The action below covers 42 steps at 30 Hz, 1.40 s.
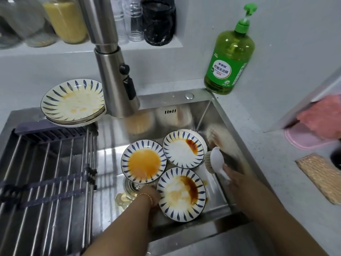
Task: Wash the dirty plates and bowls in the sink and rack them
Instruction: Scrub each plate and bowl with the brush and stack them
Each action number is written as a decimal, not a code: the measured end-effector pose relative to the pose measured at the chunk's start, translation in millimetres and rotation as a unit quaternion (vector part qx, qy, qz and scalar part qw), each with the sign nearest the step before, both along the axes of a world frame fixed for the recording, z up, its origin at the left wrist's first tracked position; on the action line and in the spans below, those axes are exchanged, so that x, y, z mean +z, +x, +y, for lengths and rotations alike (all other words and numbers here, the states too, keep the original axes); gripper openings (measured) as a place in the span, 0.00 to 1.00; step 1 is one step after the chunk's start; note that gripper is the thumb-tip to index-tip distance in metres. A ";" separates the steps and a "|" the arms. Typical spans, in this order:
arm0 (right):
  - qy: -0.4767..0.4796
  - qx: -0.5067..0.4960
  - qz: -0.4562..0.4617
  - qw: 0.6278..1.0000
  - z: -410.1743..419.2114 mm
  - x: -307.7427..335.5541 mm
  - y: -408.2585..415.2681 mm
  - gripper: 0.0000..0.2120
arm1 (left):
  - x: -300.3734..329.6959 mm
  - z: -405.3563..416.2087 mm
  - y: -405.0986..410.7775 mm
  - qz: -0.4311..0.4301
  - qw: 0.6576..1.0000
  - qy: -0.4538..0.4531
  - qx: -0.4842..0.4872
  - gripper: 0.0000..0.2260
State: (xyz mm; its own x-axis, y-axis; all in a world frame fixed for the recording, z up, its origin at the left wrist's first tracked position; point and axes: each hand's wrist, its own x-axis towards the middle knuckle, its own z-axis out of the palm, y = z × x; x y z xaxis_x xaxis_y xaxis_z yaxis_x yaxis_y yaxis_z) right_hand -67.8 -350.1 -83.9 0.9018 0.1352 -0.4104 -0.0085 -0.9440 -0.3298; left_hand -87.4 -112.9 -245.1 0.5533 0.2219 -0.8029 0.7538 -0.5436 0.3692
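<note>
Only the head view here, looking straight down into a steel sink [203, 115]. Three dirty bowls with blue leaf rims sit in the basin: one full of orange liquid [144, 161] just over the drain, one with a dark sauce smear [183, 148] behind it to the right, and the nearest one [181, 194] streaked brown and orange. There looks to be another dish tucked under the back one, but I can't tell for sure.

The left hand [152, 198] is down at the left edge of the nearest bowl, fingers going under or behind the rim. It's mostly hidden, so I can't say whether it's actually gripping. The right hand [233, 175] has its fingers wrapped round the handle of a white dish brush [215, 158], bristles hanging by the right wall of the basin.

A small stack of stained plates [73, 102] waits on the sink's back left ledge, touching the top edge of the drying rack [49, 163] that spans the left side. The faucet head [114, 80] hangs over the basin, and a green soap bottle [229, 58] stands on the table at the back right corner.

Handling-wise, I'd guess these are glazed ceramic: stiff, a bit heavy, chippable and properly slippery once greasy and wet. Best bet is thumb over the rim with fingers underneath, and tip out that orange one first.
</note>
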 end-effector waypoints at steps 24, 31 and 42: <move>-0.078 0.091 0.081 0.990 39.8 2.3 -8.9 0.23 | 83.0 27.8 -40.6 -0.089 0.917 -0.182 0.342 0.07; -0.118 0.157 0.055 0.979 62.7 -6.5 -14.2 0.24 | 102.1 29.2 -64.4 -0.133 0.838 -0.319 0.423 0.23; -0.143 0.259 -0.015 0.955 143.0 24.5 -25.0 0.21 | 123.7 8.8 -85.6 -0.238 0.817 -0.333 0.406 0.19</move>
